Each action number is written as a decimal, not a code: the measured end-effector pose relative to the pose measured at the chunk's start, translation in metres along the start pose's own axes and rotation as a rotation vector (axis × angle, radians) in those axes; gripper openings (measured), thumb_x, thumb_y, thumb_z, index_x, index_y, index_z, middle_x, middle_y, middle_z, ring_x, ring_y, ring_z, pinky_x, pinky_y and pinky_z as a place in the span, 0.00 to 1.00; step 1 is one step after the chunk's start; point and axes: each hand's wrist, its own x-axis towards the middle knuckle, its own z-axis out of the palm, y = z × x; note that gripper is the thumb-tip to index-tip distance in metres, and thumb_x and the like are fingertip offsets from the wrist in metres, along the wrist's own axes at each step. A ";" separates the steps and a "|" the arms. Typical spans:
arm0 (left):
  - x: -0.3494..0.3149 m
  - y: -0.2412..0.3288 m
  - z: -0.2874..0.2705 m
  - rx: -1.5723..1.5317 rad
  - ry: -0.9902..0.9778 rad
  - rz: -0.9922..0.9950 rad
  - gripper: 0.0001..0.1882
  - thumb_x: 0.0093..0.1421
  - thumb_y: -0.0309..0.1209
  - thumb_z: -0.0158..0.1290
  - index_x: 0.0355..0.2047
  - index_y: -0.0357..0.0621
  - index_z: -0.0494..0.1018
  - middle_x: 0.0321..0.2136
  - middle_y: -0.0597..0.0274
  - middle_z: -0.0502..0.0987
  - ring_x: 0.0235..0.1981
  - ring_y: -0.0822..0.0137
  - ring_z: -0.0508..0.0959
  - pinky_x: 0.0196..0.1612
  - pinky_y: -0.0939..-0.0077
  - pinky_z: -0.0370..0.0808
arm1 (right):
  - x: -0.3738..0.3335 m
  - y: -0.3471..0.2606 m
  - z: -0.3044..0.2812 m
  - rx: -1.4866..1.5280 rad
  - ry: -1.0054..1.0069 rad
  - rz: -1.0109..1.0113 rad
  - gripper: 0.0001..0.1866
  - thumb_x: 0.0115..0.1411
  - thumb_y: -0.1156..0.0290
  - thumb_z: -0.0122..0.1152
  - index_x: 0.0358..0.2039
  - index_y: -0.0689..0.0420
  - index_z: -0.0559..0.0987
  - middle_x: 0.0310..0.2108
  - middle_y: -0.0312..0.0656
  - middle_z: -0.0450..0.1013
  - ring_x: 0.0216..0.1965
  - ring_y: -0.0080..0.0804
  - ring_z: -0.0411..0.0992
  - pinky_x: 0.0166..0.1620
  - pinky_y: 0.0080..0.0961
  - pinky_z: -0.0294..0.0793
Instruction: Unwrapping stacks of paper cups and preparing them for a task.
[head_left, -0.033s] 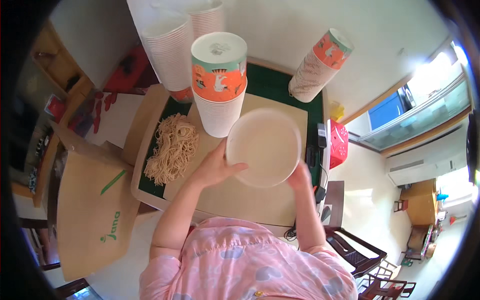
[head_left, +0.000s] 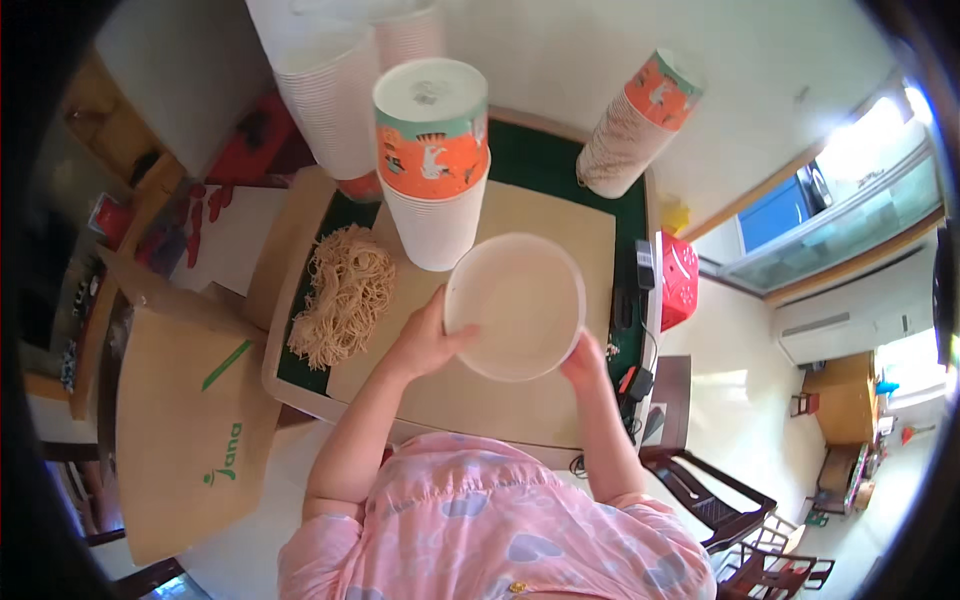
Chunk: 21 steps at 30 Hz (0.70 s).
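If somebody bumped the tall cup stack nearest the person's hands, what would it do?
The stack would probably tip before it slid far, being tall for its footprint. Lifted only by its top, it might pull apart, since it looks nested rather than fastened. The tightly spaced rims hint at thin walls, so it may be fairly light.

Between the left hand (head_left: pixel 425 338) and right hand (head_left: pixel 585 361), a round container (head_left: pixel 525 300) is looking smooth, plastic-like; left of both, a strand bundle (head_left: pixel 345 292) is looking rough, matt.
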 end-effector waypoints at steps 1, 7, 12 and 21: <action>-0.006 -0.025 0.003 0.056 0.054 -0.124 0.27 0.51 0.27 0.52 0.54 0.41 0.62 0.41 0.48 0.74 0.42 0.57 0.76 0.45 0.66 0.72 | 0.001 0.024 -0.020 0.018 0.039 0.075 0.17 0.62 0.65 0.49 0.48 0.61 0.70 0.42 0.41 0.72 0.43 0.29 0.71 0.45 0.28 0.71; -0.014 -0.106 0.028 0.254 0.166 -0.508 0.19 0.51 0.24 0.47 0.46 0.35 0.67 0.34 0.43 0.76 0.38 0.47 0.77 0.40 0.60 0.74 | -0.009 0.047 -0.040 -0.831 0.431 -0.086 0.15 0.58 0.71 0.56 0.46 0.60 0.72 0.40 0.40 0.73 0.42 0.25 0.70 0.45 0.21 0.69; -0.028 -0.085 0.035 0.261 0.254 -0.256 0.15 0.57 0.31 0.51 0.43 0.37 0.69 0.41 0.49 0.72 0.41 0.58 0.74 0.40 0.66 0.73 | -0.032 -0.022 0.020 -0.914 0.402 -0.356 0.11 0.58 0.77 0.53 0.42 0.62 0.73 0.38 0.38 0.72 0.41 0.24 0.70 0.46 0.20 0.68; -0.038 0.193 0.009 -1.245 -0.523 0.207 0.23 0.66 0.44 0.35 0.37 0.36 0.71 0.32 0.49 0.72 0.29 0.58 0.73 0.34 0.65 0.74 | -0.106 -0.099 0.220 -0.241 -0.615 -0.850 0.10 0.58 0.68 0.57 0.27 0.62 0.71 0.29 0.48 0.69 0.29 0.35 0.68 0.28 0.29 0.72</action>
